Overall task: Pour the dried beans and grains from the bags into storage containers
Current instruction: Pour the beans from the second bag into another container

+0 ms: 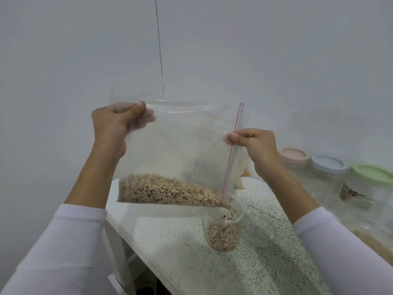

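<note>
Both hands are holding a clear, crinkly zip bag (pixel 180 145) above the speckled counter (pixel 265 273): left hand (pixel 114 124) gripping its upper corner, right hand (pixel 253 143) pinching the zip edge. Beans (pixel 165 190) are spilling into a round plastic cup (pixel 224 226) near the counter's left edge.

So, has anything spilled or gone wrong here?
Nothing stands out. The bag is tipped on purpose, and its beans run from the low corner into the open jar. No beans show on the counter.
</note>
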Available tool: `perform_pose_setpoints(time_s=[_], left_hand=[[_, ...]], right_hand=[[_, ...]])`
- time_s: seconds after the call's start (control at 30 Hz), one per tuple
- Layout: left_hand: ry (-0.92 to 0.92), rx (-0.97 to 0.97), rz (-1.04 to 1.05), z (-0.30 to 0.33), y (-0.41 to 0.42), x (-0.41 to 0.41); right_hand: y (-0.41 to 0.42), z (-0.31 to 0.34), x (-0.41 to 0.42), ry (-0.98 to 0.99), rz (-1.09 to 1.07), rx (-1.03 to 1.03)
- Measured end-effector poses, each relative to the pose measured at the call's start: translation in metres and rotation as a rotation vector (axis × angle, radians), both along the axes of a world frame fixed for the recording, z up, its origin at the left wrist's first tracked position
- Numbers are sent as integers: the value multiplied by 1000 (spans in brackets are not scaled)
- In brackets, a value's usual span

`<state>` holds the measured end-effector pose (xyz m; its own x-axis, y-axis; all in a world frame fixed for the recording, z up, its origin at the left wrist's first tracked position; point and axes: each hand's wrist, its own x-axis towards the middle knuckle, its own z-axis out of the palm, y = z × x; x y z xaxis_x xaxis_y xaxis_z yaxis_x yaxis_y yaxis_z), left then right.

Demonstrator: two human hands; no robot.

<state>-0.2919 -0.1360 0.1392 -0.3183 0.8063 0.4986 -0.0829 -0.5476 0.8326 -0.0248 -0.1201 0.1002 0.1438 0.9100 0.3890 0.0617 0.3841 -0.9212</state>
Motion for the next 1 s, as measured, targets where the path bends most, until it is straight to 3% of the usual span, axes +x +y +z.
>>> perform_pose_setpoints(time_s=[1.0], left_hand=[[-25,15,5,-2,5,-1]], right_hand=[[-2,-5,2,11,37,20]])
